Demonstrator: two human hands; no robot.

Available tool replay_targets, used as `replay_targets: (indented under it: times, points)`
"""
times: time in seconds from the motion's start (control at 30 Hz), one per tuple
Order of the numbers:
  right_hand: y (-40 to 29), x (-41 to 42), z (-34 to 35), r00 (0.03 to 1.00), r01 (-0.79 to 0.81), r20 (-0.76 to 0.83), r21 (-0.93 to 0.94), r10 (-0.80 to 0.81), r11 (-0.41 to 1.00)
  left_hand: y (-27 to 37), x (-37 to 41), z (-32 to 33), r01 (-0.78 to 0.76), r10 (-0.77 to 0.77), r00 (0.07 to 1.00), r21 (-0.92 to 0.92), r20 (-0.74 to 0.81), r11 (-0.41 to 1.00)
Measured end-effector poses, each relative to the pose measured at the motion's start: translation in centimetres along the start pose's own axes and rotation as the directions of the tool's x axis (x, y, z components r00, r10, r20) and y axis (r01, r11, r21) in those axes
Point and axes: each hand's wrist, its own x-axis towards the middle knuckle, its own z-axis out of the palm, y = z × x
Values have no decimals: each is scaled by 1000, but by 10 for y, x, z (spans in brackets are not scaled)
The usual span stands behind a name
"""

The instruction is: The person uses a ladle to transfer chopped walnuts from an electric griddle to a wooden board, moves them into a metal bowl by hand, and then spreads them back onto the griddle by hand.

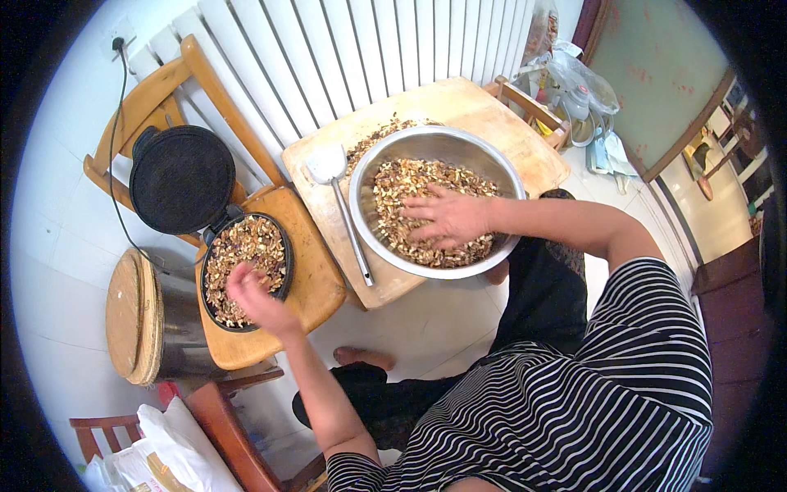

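Fingers spread, my right hand [452, 216] rests on the shelled walnut pieces [399, 184] in a large stainless steel bowl [516, 178]. My left hand [255, 295] is at the walnut pieces [252, 237] in the round black pan of an electric griddle, blurred and with its fingers partly curled; whether it holds any pieces cannot be told. The griddle's lid [182, 179] stands raised behind the pan. A metal spatula [347, 221] lies left of the bowl, and more pieces [384, 136] are heaped behind the bowl.
The bowl stands on a wooden table [393, 294], the griddle on a wooden chair [320, 295]. A black cord [117, 190] runs from the wall socket towards the griddle. A metal drum with a woven lid [132, 317] stands left. White bags [184, 449] lie lower left; a radiator [369, 49] is behind.
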Motion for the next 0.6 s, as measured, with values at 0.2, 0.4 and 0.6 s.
replay_targets:
  times: [0.2,0.4,0.6]
  points:
    - [45,-12,15,924,-284,-226,134,308,949,20,-59,64,178,-107,887,-118,450,977]
    - [78,-20,34,451,-503,-266,713,852,489,29,-64,165,737,-604,635,-145,482,660]
    - [60,25,40,360,-727,-109,589,926,353,-31,-63,239,715,-700,699,-145,145,684]
